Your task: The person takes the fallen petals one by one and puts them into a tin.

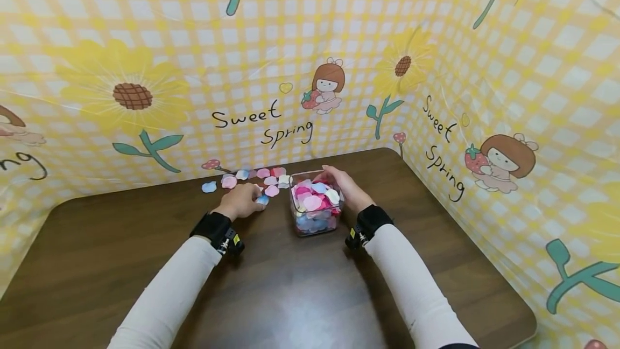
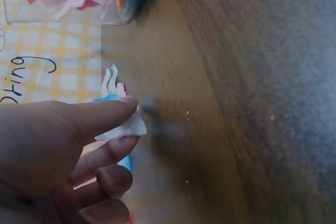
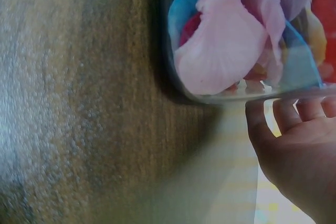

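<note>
My left hand [image 1: 239, 201] is low over the table among scattered artificial flower petals. Between thumb and index finger it pinches a pale petal [image 2: 135, 125], as the left wrist view shows; the other fingers are loosely bent. Right of it stands a clear plastic box [image 1: 316, 232], upright and heaped with pink, white, blue and magenta petals [image 1: 312, 201]. My right hand [image 1: 346, 186] rests against the box's right side near the back corner. In the right wrist view its fingers [image 3: 286, 115] lie extended along the clear wall.
Loose pink, white and blue petals lie near the table's back edge, including a blue petal [image 1: 209, 187] at the left end. The brown wooden table [image 1: 271, 284] meets a yellow checked cloth [image 1: 203, 79] at the back and right. Black camera bands [image 1: 213, 226] are on both wrists.
</note>
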Available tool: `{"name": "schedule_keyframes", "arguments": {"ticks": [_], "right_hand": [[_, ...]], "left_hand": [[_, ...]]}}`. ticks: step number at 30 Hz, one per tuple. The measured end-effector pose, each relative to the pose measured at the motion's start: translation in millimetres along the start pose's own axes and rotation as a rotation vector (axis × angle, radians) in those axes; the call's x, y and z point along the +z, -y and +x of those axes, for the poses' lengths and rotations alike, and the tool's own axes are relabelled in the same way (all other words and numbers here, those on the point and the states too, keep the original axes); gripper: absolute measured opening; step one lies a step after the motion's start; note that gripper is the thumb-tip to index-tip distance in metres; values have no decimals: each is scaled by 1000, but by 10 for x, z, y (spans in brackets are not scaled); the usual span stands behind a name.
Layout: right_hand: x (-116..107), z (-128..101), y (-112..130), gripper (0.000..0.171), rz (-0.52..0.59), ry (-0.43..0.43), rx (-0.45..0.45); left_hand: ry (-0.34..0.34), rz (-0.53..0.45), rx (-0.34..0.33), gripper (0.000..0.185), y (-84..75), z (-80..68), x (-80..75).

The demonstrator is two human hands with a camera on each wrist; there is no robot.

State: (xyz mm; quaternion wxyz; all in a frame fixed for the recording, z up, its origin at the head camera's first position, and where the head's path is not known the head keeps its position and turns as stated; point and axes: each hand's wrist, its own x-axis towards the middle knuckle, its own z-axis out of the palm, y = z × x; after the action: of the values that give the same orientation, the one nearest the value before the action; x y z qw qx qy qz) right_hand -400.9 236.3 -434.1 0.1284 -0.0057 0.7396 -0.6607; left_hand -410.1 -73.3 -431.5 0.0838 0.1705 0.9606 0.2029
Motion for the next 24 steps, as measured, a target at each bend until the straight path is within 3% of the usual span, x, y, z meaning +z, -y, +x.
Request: {"name": "schedule_keyframes", "arguments": {"ticks": [5,11,13,15,19,24], "right_hand": [[8,12,7,61,-8,6,-3],[12,33,-24,59,6,-5,-8],[22,33,-29,59,12,1,-14],[33,33,-35,58,20,12,-17],[35,32,-56,58,20,19,-11],[-1,15,-20,61,7,-1,-3]], "left_hand": [[-72,-49,113,16,-139,-81,-120],[-250,-40,319,19,-752,-274,-322],[-271,0,388,23,-938,-325,-341],[-239,43,437,26,-1060,-364,-335],[-116,74,489,37,-1091,-416,-307],[-138,23,446,38,-883,-401,-423]]}}
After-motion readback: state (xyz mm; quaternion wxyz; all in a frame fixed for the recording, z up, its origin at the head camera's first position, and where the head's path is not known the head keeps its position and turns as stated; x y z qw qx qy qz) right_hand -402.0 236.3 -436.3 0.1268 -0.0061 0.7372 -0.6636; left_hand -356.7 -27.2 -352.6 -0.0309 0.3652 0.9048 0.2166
